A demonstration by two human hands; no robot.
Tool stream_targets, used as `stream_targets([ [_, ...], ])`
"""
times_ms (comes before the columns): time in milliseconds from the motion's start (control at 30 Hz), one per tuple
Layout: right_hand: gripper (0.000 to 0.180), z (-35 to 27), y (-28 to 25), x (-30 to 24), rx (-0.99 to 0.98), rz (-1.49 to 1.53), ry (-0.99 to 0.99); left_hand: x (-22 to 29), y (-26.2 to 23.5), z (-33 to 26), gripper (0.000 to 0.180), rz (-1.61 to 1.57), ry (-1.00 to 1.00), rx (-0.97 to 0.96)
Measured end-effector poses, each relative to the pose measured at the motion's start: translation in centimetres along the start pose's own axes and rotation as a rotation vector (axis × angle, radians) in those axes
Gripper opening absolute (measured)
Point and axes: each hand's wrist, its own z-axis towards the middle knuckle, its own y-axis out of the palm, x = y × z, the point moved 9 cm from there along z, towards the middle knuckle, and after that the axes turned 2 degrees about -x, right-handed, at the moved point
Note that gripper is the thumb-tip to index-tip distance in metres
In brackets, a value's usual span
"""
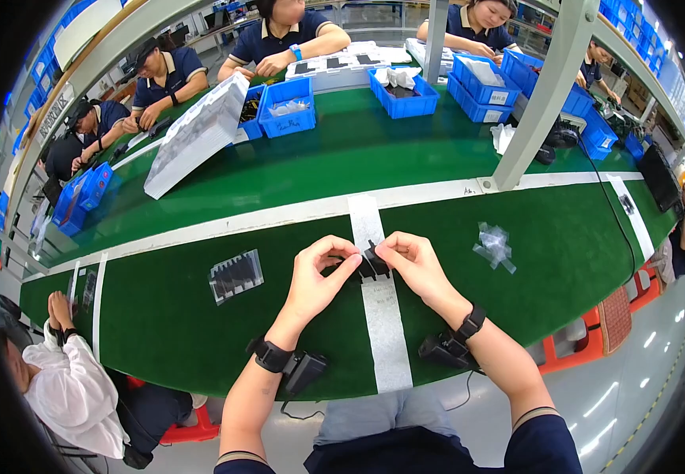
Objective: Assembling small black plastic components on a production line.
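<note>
Black part (373, 265): over white strip (386, 340); pinched in right hand (412, 265), apparently for steadiness; left hand's (321, 272) grip narrow at its edge, contents unclear.

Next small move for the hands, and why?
Probably steady the black part with the right hand while the left hand makes a small adjustment: both sets of fingertips meet at the part over the white strip, away from the sheet of black strips. The left's exact grip is unclear.
</note>
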Motion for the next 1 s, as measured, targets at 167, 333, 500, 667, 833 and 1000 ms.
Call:
stream_targets([
  [167,0.013,0.0,-0.1,-0.3,0.015,0.004,-0.026,0.0,0.0,0.0,0.008,-0.093,-0.017,0.013],
  [333,0.013,-0.1,0.1,-0.4,0.007,-0.013,-0.058,-0.3,-0.4,0.0,0.007,-0.097,-0.047,0.058],
  [500,0.013,-0.2,0.0,-0.5,-0.002,-0.044,-0.038,-0.1,-0.4,0.1,0.021,-0.159,-0.03,0.065],
  [667,0.014,-0.1,-0.1,-0.6,0.029,0.044,-0.05,-1.0,-0.8,-0.1,0.032,-0.328,-0.133,0.089],
  [833,0.014,-0.3,-0.4,-1.1,0.06,0.038,-0.075,-1.4,-0.2,-0.1,0.019,-0.326,-0.18,0.059],
  [1000,0.014,-0.2,-0.6,-0.9,0.059,0.035,-0.083,-0.5,-0.3,-0.1,0.012,-0.229,-0.075,0.07],
])
